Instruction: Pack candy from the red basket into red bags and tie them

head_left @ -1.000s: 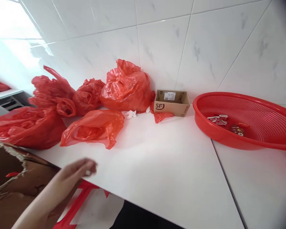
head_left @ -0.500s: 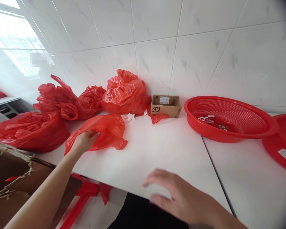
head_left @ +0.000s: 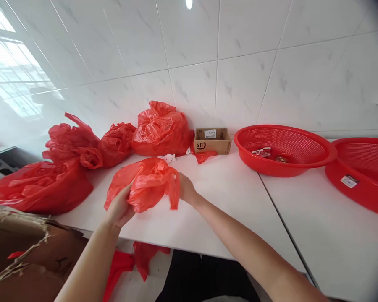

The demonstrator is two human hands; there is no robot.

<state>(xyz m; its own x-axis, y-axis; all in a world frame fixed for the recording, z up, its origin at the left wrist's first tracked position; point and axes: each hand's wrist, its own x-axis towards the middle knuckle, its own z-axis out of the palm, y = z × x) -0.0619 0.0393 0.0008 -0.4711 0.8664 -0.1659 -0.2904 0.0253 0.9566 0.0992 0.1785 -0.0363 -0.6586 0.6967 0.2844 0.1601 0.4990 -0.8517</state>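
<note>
Between my hands, over the white table (head_left: 214, 209), is a crumpled, thin red plastic bag (head_left: 148, 182). My left hand (head_left: 121, 207) grips its near left side, the fingers partly covered by the plastic. At the right side of the bag is my right hand (head_left: 186, 188), its fingers hidden behind a hanging strip that looks like a handle. Bunched red plastic bags (head_left: 72, 142) and a large, full red bag (head_left: 162, 130) lie behind and to the left.
A small cardboard box (head_left: 212, 144) stands against the tiled wall. To the right, a red basket (head_left: 283, 167) holds several small packets, with another red basket (head_left: 359, 184) beside it. A big open carton (head_left: 50, 251) is at the lower left.
My right hand has moved from the front of the table up to the bag's right side. The bag, spread flat before, is now gathered and raised between my hands.
</note>
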